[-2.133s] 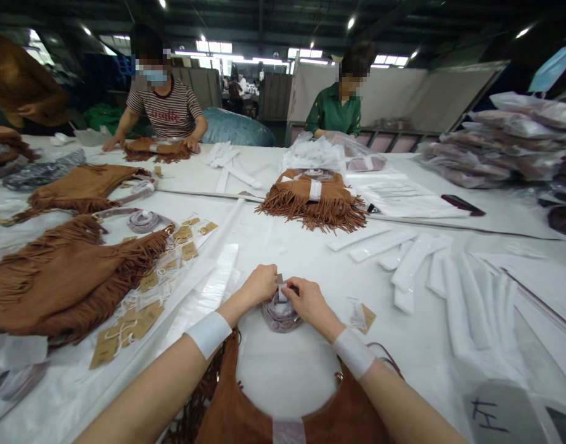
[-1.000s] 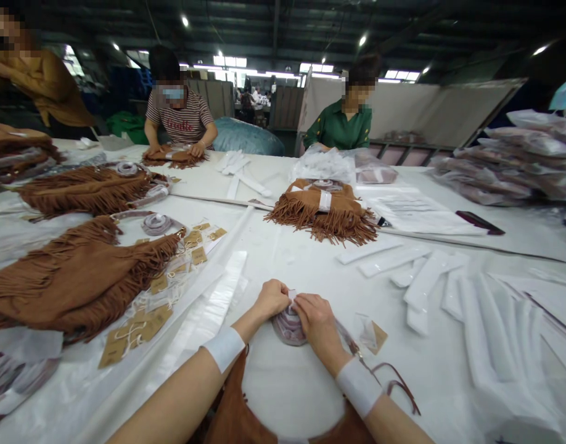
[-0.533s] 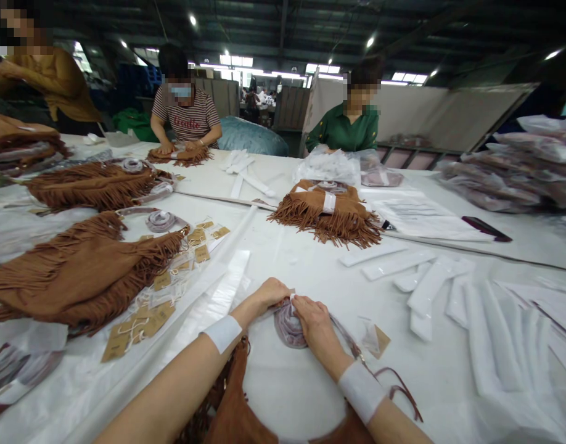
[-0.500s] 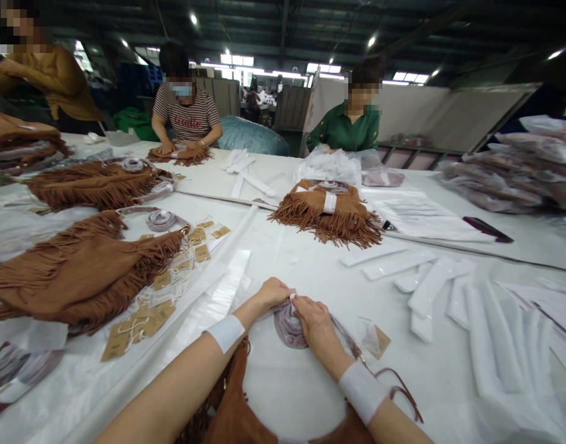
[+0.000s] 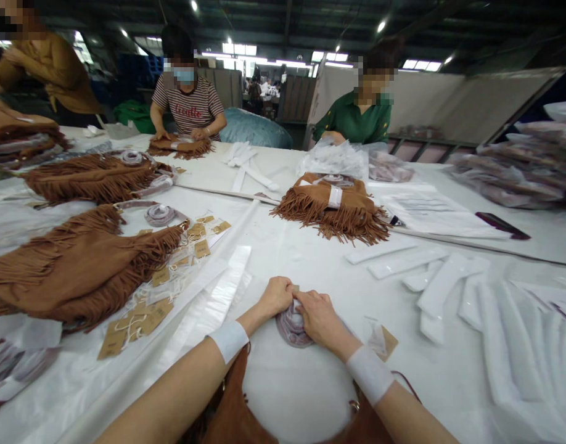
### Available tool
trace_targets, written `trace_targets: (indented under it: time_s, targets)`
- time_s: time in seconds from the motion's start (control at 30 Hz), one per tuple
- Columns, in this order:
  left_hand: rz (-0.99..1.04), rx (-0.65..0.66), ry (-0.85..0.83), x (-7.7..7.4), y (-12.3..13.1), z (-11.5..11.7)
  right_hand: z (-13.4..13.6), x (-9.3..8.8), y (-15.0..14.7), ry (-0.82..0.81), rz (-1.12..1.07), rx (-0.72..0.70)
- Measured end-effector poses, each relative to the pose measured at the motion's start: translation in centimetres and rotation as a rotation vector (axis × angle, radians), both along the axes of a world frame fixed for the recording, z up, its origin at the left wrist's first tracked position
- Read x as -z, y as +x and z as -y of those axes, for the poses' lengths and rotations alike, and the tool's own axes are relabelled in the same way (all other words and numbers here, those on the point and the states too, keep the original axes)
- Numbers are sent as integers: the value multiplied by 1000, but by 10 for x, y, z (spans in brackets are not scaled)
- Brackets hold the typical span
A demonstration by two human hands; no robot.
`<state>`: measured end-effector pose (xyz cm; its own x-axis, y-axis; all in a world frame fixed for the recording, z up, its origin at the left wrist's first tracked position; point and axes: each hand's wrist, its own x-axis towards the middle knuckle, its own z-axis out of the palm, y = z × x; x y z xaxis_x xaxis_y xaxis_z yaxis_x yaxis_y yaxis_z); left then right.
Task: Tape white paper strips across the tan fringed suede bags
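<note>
My left hand (image 5: 274, 296) and my right hand (image 5: 320, 317) are both closed round a coiled strap (image 5: 290, 325) wrapped in clear plastic, lying on the white table (image 5: 306, 253). Their fingertips meet at the top of the coil on a small tab. Both wrists wear white bands. A brown suede bag (image 5: 232, 407) lies under my forearms at the table's near edge, its strap running up to the coil. A brown paper tag in a plastic sleeve (image 5: 382, 339) lies just right of my right hand.
Brown fringed bags (image 5: 74, 271) and loose paper tags (image 5: 139, 317) lie to the left. Another fringed bag (image 5: 332, 206) sits ahead. White foam strips (image 5: 444, 280) spread to the right, bagged goods (image 5: 518, 166) beyond. Three people work at the far side.
My hands stay on the coiled strap, fingers shifting at its top. The camera has drifted slightly, so everything sits a little lower and further right.
</note>
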<state>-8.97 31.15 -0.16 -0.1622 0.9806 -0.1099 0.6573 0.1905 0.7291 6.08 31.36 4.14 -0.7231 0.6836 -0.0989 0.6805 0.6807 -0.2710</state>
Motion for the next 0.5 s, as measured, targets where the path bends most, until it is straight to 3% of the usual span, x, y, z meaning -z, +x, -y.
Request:
trace_targets:
  time_s: [0.27,0.5]
  targets:
    - [-24,15,32,2,-1,0,-11,-2,-6,-26,55,-41]
    - [-32,64,61,6,-2,3,-2,-2,-4,103,11,-7]
